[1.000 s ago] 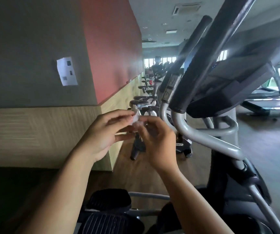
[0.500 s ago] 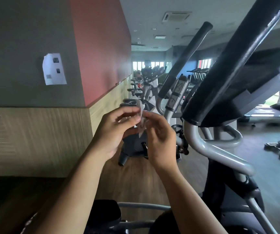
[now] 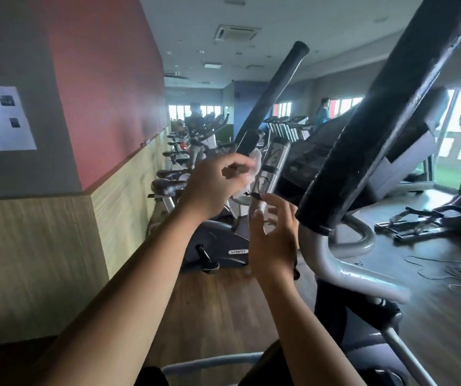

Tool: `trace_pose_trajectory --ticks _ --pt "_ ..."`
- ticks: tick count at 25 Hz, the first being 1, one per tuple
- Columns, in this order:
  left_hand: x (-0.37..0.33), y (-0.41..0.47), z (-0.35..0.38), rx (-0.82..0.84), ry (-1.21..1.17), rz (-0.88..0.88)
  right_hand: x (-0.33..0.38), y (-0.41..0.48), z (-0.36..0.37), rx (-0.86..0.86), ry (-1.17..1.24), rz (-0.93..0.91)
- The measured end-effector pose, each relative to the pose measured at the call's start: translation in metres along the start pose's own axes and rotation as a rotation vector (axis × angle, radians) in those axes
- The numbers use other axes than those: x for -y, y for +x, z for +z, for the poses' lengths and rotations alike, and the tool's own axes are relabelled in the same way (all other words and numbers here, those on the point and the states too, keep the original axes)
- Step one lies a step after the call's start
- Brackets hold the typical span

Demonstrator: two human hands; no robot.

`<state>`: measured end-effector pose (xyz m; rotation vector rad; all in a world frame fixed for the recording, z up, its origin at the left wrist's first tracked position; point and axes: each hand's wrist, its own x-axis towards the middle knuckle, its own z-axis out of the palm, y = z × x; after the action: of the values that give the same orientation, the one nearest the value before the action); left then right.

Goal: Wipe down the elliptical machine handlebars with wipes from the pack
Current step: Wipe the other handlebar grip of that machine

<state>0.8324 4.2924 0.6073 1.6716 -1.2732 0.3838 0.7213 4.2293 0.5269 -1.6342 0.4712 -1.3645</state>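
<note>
While the left hand (image 3: 215,188) pinches a wipe (image 3: 254,162) beside the handlebar grip (image 3: 271,93) edge, the right hand (image 3: 273,246) hangs released.

I see a wooden floor (image 3: 223,316) with the elliptical machine (image 3: 362,277) standing on it beside me. A row of exercise bikes (image 3: 218,238) stands along the wall. Loose cables (image 3: 452,271) lie further right.

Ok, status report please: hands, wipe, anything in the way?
Left hand pinches wipe at lower end of far handlebar grip. Right hand open, just below. Nothing blocks the grip.
</note>
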Motion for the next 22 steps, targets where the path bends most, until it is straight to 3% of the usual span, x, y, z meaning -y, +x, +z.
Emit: trace_pose_trajectory --ticks 3,7,12,22 --pt "0.012 0.025 0.012 0.026 -0.024 0.207 -0.008 0.011 0.004 -0.029 0.016 0.008" --pt "0.025 0.045 0.022 0.021 -0.042 0.351 -0.027 0.017 0.017 -0.117 0.000 0.042" --pt "0.055 0.022 0.036 -0.005 -0.050 0.578 -0.037 0.016 0.025 -0.189 -0.012 0.011" --pt "0.065 0.000 0.041 -0.025 -0.054 0.576 -0.036 0.016 0.021 -0.149 0.074 0.075"
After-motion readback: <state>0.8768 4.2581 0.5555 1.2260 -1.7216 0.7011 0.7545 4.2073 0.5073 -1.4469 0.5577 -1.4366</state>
